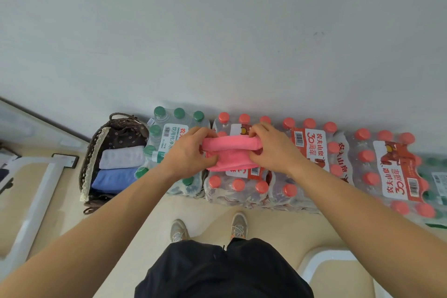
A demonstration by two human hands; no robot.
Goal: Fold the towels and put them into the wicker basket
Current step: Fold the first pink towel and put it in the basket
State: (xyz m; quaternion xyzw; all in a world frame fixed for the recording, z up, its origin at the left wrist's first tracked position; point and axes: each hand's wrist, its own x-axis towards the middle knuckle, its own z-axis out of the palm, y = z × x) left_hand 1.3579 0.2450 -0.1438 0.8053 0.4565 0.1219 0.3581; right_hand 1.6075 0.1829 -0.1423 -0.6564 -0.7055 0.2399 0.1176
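A pink towel [231, 154], folded into a small thick bundle, lies on top of a shrink-wrapped pack of red-capped water bottles [238, 185]. My left hand [191, 152] grips its left end and my right hand [271, 150] grips its right end, fingers curled over the upper fold. To the left on the floor stands the dark wicker basket [88, 164] with a lace-trimmed lining. Inside it lie a folded white towel [121, 157] and a folded blue towel [113, 180], side by side.
Packs of bottled water line the white wall: a green-capped pack [169, 133] next to the basket and more red-capped packs [387, 172] to the right. White furniture legs [36, 201] stand at left. My shoes [208, 228] are on the beige floor.
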